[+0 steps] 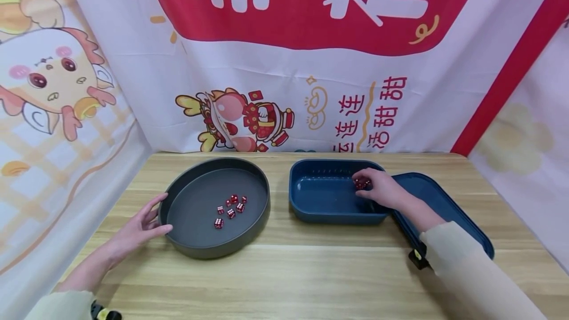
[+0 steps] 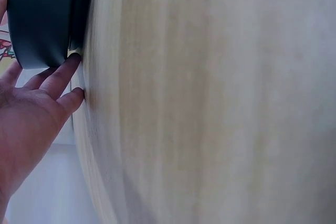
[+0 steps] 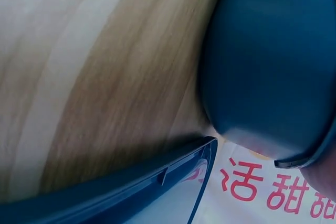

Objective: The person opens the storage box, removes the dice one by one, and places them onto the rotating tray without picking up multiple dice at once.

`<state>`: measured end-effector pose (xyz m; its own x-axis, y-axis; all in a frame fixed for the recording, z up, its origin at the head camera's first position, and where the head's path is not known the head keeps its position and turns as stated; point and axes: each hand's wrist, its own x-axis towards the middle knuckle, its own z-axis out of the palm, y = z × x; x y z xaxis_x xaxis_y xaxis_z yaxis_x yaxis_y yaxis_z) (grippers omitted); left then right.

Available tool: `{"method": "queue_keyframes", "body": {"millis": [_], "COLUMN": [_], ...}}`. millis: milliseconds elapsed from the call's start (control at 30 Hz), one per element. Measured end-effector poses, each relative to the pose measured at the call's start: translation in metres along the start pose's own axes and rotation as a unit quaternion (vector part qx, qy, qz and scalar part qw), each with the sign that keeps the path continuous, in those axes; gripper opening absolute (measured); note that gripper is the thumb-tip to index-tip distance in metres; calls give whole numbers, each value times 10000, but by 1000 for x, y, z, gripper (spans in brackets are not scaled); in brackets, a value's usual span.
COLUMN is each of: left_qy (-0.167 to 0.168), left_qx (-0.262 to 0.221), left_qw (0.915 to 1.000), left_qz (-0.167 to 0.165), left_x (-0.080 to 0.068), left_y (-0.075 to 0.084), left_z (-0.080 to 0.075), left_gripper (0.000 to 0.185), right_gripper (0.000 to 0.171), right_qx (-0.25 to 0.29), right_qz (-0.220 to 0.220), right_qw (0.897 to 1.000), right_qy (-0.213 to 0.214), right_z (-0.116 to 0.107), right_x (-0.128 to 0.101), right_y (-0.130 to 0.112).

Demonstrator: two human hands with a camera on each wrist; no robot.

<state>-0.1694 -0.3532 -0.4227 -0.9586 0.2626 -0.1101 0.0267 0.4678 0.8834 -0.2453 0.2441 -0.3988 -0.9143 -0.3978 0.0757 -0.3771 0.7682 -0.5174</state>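
A round dark grey pan stands on the left, with several red dice with white pips lying loose inside it. My left hand rests against the pan's left side, its fingers spread; in the left wrist view the fingers reach along the pan's outer wall. On the right, my right hand is over the right end of a blue rectangular box, pinching red dice between thumb and fingers. The right wrist view hides those dice behind the box's wall.
A blue lid lies beside the box on its right, under my right forearm. The wooden table ends at a printed cloth hanging behind it. Another patterned cloth hangs along the left.
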Motion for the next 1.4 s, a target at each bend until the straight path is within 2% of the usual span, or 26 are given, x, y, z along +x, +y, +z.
{"method": "queue_keyframes", "body": {"millis": [433,700,933,1400], "left_qy": [38,30,19,10], "left_qx": [12,-13,-25,2], "left_qw": [10000,10000,10000,10000], "left_qz": [-43,-57,-68,-70], "left_x": [-1,-1,-1,-1], "left_y": [2,2,2,2], "left_z": [1,1,1,2], "left_gripper": [87,88,88,87], "right_gripper": [38,36,29,15], "right_qx": [-562,-413,-621,-318], "right_qz": [116,146,156,-57], "right_qw": [9982,9986,9971,9974], "right_qy": [-189,-298,-414,-645], "right_z": [3,2,2,7], "right_x": [9,11,15,21], "right_y": [0,1,0,3]}}
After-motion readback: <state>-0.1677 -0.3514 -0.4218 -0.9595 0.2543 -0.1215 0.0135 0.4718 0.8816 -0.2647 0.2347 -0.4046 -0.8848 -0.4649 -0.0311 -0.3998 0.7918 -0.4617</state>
